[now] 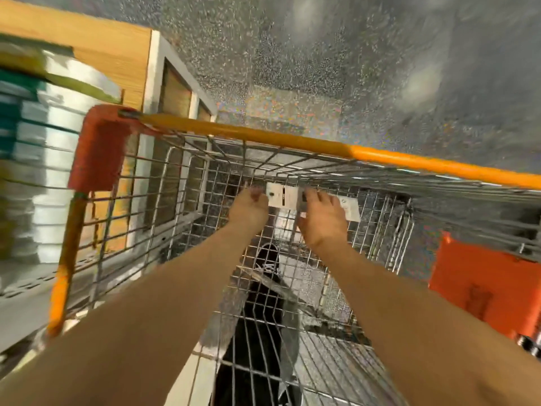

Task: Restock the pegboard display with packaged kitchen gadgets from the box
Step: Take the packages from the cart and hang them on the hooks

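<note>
Both arms reach down into a wire cart [292,148], and the 2 hands meet at its far end on a flat white pack [284,197] held against the mesh there. The left hand [251,207] has its fingers curled at the pack's left edge and seems to pinch it. The right hand [319,218] lies over the pack's middle with the thumb on its face; blur hides whether the fingers hook behind it. A shelf [32,276] with stacked white goods stands at the left. No box or pegboard shows.

This looks like the pick-up step: taking a pack out for hanging. The next move likely calls for lifting it clear of the mesh without snagging, then turning toward the display.
</note>
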{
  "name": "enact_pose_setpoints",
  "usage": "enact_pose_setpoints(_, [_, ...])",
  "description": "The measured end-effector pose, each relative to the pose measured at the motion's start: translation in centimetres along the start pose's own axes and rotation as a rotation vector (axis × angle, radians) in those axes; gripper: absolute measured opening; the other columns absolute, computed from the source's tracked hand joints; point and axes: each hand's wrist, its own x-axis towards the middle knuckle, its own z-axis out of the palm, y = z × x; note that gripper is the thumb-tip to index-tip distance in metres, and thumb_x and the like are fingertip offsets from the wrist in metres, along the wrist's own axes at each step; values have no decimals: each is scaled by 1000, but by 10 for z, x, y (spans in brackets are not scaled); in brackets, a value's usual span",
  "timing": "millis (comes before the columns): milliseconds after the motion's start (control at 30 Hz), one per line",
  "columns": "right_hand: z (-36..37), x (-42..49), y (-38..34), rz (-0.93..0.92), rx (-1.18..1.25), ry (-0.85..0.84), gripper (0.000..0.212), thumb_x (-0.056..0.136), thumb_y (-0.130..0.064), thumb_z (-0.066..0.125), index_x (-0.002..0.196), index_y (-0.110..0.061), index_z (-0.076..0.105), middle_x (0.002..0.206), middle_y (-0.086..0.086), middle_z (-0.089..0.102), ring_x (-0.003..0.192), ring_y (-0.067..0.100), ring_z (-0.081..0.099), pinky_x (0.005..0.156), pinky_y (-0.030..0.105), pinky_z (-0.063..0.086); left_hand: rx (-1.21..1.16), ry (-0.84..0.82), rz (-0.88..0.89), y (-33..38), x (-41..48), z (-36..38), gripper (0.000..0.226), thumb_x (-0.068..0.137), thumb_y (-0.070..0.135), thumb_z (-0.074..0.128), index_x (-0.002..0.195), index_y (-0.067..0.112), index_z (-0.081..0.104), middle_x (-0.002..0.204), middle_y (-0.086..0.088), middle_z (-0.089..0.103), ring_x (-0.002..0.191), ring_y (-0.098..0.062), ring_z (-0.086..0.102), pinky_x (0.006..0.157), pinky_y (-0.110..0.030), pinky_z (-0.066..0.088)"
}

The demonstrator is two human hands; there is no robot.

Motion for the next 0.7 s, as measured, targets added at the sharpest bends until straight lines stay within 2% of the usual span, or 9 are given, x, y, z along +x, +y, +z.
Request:
enact_pose_setpoints(133, [11,-13,-3,-54,-126,61,61,91,-4,69,142,-29,49,134,4,57,125,28,54,110,48,47,-96,-46,-49,0,-3,4,21,109,24,57,125,12,63,108,-4,70,101,-26,71,97,-44,60])
enact_pose_setpoints(200, [11,-31,-6,-32,-69,61,58,92,1,64,138,-31,51,120,0,62,112,28,64,96,52,57,-138,-9,-26,-4,-13,3,22,111,26,52,124,12,63,108,-6,70,93,-26,71,94,-47,62])
enact_pose_setpoints(267, [5,-51,-11,48,186,32,41,98,0,55,130,-27,52,99,-2,61,86,24,70,68,44,65,-128,20,4,-7,-33,-3,20,111,26,50,122,12,61,107,-5,68,94,-25,70,93,-50,62])
enact_pose_setpoints(333, [-14,-78,-20,80,491,-18,34,104,-8,49,135,-22,48,91,-3,61,74,16,69,59,32,63,-86,23,49,-4,-66,-13,13,110,25,52,119,17,58,113,-6,66,102,-27,70,97,-50,60])
enact_pose_setpoints(433, [-47,-117,-42,36,808,-85,32,108,-16,48,139,-21,46,102,-8,63,77,5,62,69,20,60,5,-7,124,-4,-107,-24,18,107,26,57,122,19,65,122,-9,69,109,-32,69,103,-52,56])
enact_pose_setpoints(533, [-87,-164,-63,-81,878,-63,33,110,-21,44,143,-19,45,113,-7,60,86,5,56,74,16,48,-84,106,193,-6,-154,-40,27,106,21,56,130,12,66,122,-15,71,109,-35,69,100,-54,56])
enact_pose_setpoints(600, [-109,-189,-72,-111,888,-36,32,111,-23,42,142,-20,48,116,-3,63,96,13,58,86,26,51,-214,165,240,-3,-193,-53,21,104,15,62,124,9,65,117,-18,72,95,-26,74,90,-43,62])
enact_pose_setpoints(633, [-116,-202,-78,-143,891,-24,33,110,-28,42,141,-20,50,116,-1,66,100,17,62,94,36,53,-291,184,265,1,-215,-63,9,103,10,63,113,10,63,109,-19,71,79,-15,74,77,-31,63])
enact_pose_setpoints(700, [-126,-221,-86,-222,882,39,43,105,-42,43,141,-21,53,121,3,70,110,25,67,101,49,53,-383,209,288,6,-248,-76,18,102,2,63,95,17,55,88,-13,66,53,-3,64,55,-21,54])
